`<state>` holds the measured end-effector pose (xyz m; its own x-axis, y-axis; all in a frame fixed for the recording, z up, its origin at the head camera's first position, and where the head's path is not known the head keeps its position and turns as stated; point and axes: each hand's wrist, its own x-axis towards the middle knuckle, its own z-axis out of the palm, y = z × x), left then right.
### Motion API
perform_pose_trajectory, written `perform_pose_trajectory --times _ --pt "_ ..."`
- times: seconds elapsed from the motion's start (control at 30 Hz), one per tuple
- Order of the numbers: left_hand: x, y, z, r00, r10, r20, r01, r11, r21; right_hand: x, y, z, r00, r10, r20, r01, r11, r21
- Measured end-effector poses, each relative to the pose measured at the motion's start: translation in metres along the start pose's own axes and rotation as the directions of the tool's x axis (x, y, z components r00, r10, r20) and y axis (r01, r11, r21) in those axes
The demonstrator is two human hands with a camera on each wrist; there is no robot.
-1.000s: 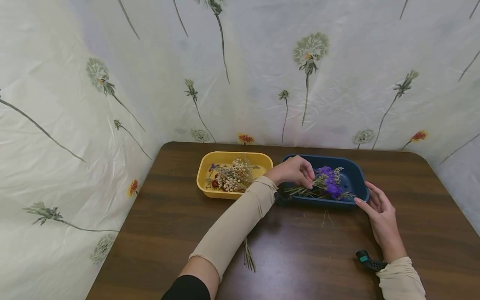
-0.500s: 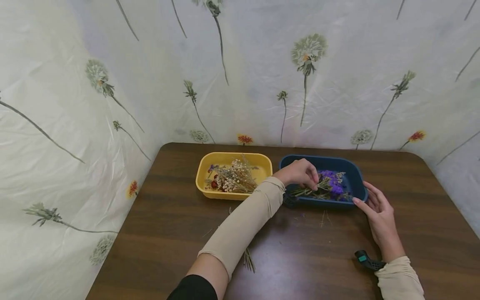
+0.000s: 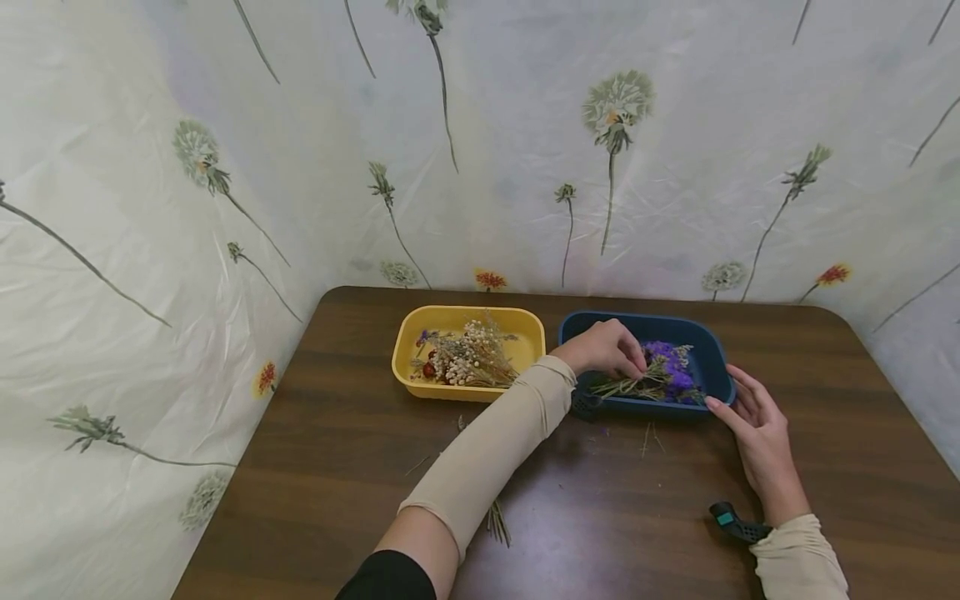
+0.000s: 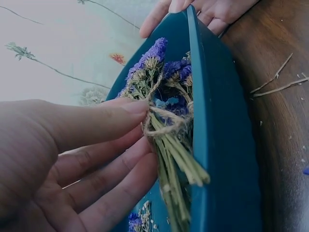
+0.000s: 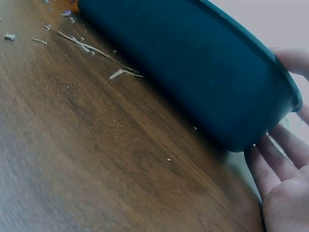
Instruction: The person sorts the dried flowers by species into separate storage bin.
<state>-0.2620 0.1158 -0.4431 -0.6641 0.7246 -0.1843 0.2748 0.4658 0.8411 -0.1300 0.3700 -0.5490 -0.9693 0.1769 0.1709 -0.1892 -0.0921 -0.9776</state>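
Observation:
In the head view my left hand [image 3: 606, 348] reaches over the left part of a blue tray [image 3: 708, 357]. Thumb and fingers pinch a bunch of dried purple flowers [image 4: 147, 65] at its twine tie [image 4: 166, 126], as the left wrist view shows. Cut stem ends point toward the wrist and slant over the tray's side. Other purple flower heads lie beside the bunch, in the tray. My right hand [image 3: 761, 429] holds the tray's right end, thumb at the near rim corner and fingers around the end wall, seen close in the right wrist view.
A yellow tray [image 3: 438, 390] with dried white, red and purple flowers [image 3: 472, 354] stands left of the blue one. Another stem bundle [image 3: 497, 525] lies on the brown table [image 3: 615, 517], partly under my left forearm. Loose stem bits [image 3: 651, 437] lie before the blue tray.
My left hand has shifted slightly to the right over the blue tray, with the flower stems at its fingertips. The right hand stays at the tray's end.

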Motion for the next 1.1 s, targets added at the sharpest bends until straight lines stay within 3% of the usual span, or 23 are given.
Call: perform_pose_trajectory --times 0.23,0.4,0.57,0.67,1.1 --pt "0.002 -0.002 0.000 1.000 -0.005 -0.004 0.005 0.999 0.043 0.000 0.000 0.000 1.000 0.016 -0.011 -0.016 1.000 -0.027" --pt "0.006 -0.001 -0.001 0.999 0.046 -0.007 -0.044 0.987 0.152 0.000 -0.001 0.000 1.000 0.027 -0.014 -0.027 0.999 -0.043" --pt "0.006 -0.002 0.001 1.000 0.027 -0.008 -0.024 0.969 0.247 0.000 -0.001 0.000 1.000 0.030 -0.009 -0.031 0.999 -0.042" --pt "0.004 -0.003 0.000 0.999 0.030 -0.016 -0.025 0.967 0.252 0.001 -0.002 0.000 0.999 0.033 -0.010 -0.034 0.998 -0.051" --pt "-0.017 -0.011 -0.021 0.987 0.153 -0.052 -0.136 0.959 0.247 0.000 -0.001 0.000 1.000 0.017 -0.012 -0.018 0.999 -0.041"
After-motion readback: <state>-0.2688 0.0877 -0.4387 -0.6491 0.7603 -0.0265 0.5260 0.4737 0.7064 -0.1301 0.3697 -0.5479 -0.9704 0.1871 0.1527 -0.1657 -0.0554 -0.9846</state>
